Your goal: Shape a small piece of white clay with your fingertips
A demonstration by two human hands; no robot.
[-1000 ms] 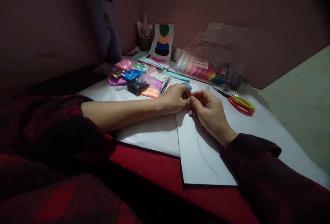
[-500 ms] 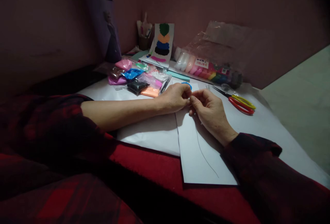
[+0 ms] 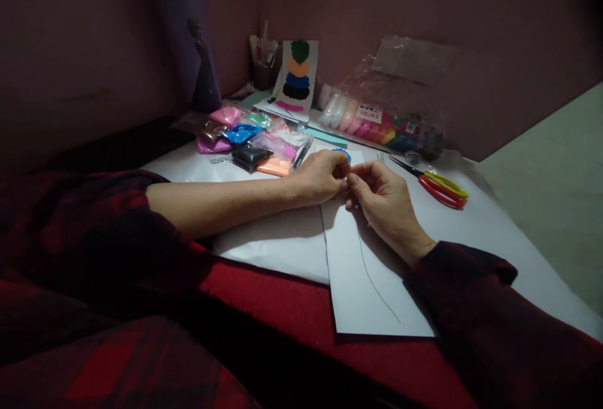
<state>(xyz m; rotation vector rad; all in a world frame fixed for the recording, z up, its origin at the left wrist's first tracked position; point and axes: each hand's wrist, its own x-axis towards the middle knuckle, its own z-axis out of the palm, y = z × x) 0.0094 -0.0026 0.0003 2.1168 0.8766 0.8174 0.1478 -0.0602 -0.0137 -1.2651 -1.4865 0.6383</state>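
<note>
My left hand (image 3: 319, 176) reaches in from the left with its fingers curled and pinched. Fingertip to fingertip with it, my right hand (image 3: 385, 198) is pinched closed too. Whatever small thing lies between them is too small and covered to name. Both hands are just above a white sheet of paper (image 3: 351, 277). A thin curved line (image 3: 368, 278) runs down this sheet from under the right hand. Past the fingers, part of a blue patch (image 3: 343, 155) shows on the paper; the rest is hidden behind the left hand.
Scissors (image 3: 443, 190) with red and yellow handles lie at right. Several clay packets (image 3: 252, 156) are heaped at left. Behind stand a card with coloured patches (image 3: 298, 80), a cup of pens (image 3: 262, 76) and a clear bag of coloured clay (image 3: 365, 121).
Both hands keep almost the same place, pinched together over the paper. A tiny white speck between the fingertips earlier is now hardly visible. The view has shifted very slightly.
</note>
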